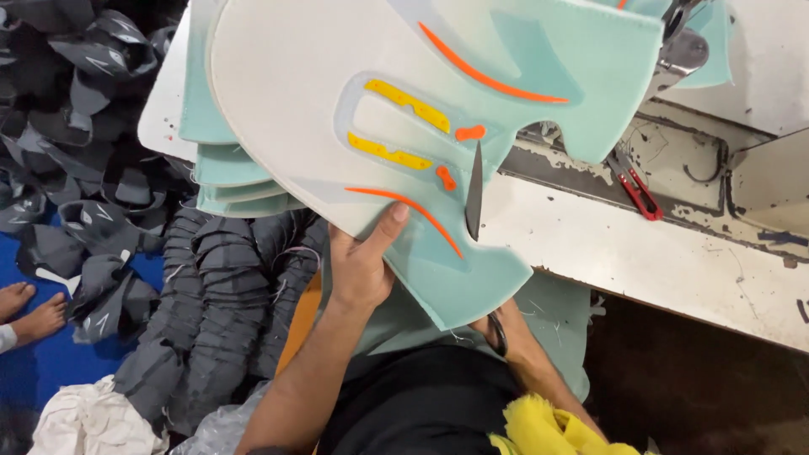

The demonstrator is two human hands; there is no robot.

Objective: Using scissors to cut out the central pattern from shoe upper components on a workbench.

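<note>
A large flat shoe-upper panel (337, 93), white fading to mint green with orange stripes and yellow bars, is held up in front of me. My left hand (361, 268) grips its lower edge, thumb on the front face. My right hand (516, 341) is mostly hidden behind the panel's lower right corner. It holds dark scissors whose handle loop (497, 334) shows below the panel. A pointed scissor blade (474, 192) sticks up on the panel's front beside the cut-out opening.
More mint panels (226, 164) are stacked behind, on the left. A worn white sewing table (666, 261) carries red thread snips (638, 190) and a sewing machine (684, 52). Grey shoe pieces (198, 291) pile up left. Another person's bare feet (32, 308) rest on blue flooring. Yellow cloth (548, 431) lies near my lap.
</note>
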